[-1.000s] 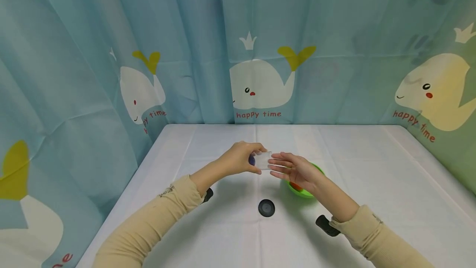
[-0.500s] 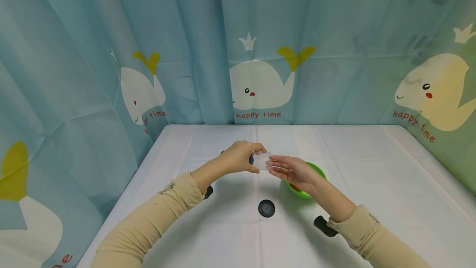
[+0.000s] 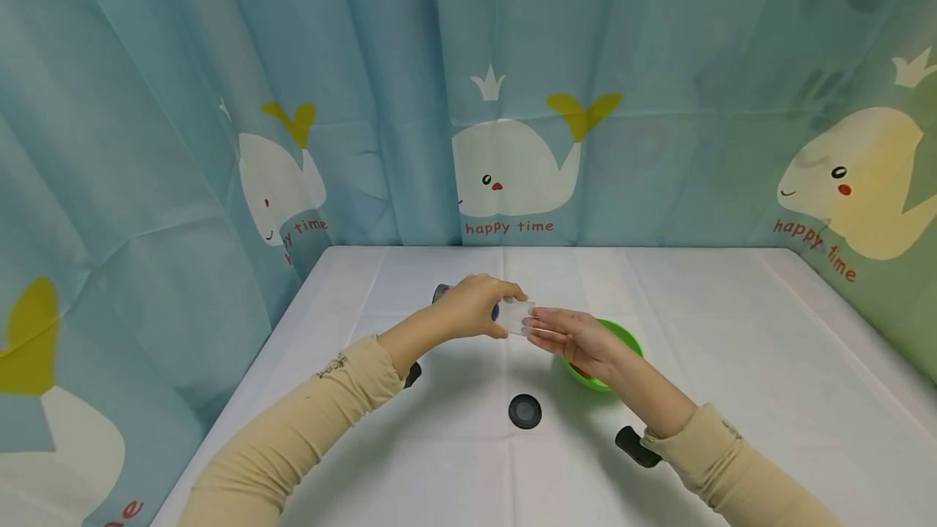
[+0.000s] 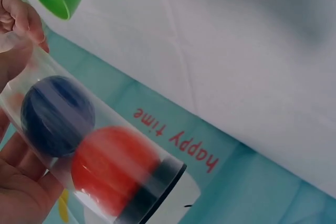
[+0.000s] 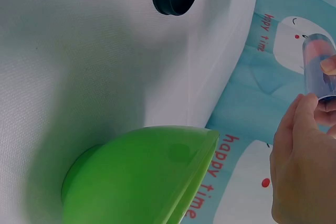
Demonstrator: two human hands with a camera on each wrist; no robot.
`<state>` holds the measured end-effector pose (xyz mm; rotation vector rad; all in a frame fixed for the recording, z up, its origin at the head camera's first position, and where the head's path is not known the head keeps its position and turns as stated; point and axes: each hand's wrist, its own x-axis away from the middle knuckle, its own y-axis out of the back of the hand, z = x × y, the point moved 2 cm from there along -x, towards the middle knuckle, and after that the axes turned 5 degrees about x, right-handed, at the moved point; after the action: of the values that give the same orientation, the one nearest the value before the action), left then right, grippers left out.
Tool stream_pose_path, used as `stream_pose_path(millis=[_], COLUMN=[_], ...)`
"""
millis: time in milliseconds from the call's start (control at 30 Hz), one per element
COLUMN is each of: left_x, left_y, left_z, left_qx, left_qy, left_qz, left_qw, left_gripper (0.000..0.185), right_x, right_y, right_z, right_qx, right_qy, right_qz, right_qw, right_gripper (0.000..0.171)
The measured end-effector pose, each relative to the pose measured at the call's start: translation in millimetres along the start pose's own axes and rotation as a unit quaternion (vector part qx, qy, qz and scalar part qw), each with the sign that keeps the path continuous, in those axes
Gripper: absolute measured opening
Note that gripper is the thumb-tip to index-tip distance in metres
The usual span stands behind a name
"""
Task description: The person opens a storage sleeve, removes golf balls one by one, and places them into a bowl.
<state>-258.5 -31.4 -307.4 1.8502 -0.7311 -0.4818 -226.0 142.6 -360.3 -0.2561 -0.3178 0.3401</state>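
My left hand (image 3: 476, 307) grips a clear plastic tube (image 3: 516, 318) above the table, its thumb and fingers around it. Inside, in the left wrist view, are a dark blue ball (image 4: 58, 115) and a red ball (image 4: 113, 169). A black cap (image 4: 157, 195) closes the end toward my left wrist. At the other end is my right hand (image 3: 578, 340), its fingers fairly straight and close together, the fingertips right at the tube's rim. Below the hands a round black lid (image 3: 525, 411) lies on the table.
A green bowl (image 3: 622, 336) with something orange in it (image 3: 581, 371) stands on the white-covered table (image 3: 695, 307), partly behind my right hand. Wrist camera mounts show under both sleeves. A blue curtain with printed whales (image 3: 520, 169) hangs around the table.
My right hand's fingers have come in from slightly apart to the tube's end. More of the tube's capped end shows behind my left wrist, as the tube turns slightly.
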Motion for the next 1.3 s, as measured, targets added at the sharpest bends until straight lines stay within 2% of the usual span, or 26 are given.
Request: stream_pose_path(millis=[167,367,567,767,1067,1300], left_x=[-1.2,-3.5,-2.8,-0.9,-0.1,1.2], left_y=[2.1,4.0,4.4,5.8,5.3,3.8], left_z=[-1.2,-4.7,-5.5,-3.4,-2.0,-0.7], left_qx=[-0.005,-0.011,-0.011,-0.007,-0.007,0.008], left_qy=[0.008,-0.004,-0.003,-0.002,0.007,0.005], left_qz=[0.006,0.007,0.006,0.001,-0.003,-0.013], left_qw=[0.9999,0.9999,0.9999,1.0000,0.9999,0.9999], left_gripper=[0.054,0.054,0.053,0.053,0.052,0.052], right_x=[-2.3,0.9,2.9,1.2,2.0,1.4], right_y=[-0.7,1.2,1.1,-2.2,-0.8,-1.1], right_z=[-0.9,0.9,0.6,0.4,-0.4,-0.1], right_qx=[-0.004,-0.007,-0.009,-0.023,-0.040,-0.031], right_qy=[0.001,0.005,-0.003,-0.020,0.000,0.000], right_qz=[-0.003,-0.003,-0.001,-0.023,-0.009,-0.010], right_qw=[1.000,1.000,1.000,0.999,0.999,0.999], right_gripper=[0.055,0.053,0.055,0.055,0.046,0.053])
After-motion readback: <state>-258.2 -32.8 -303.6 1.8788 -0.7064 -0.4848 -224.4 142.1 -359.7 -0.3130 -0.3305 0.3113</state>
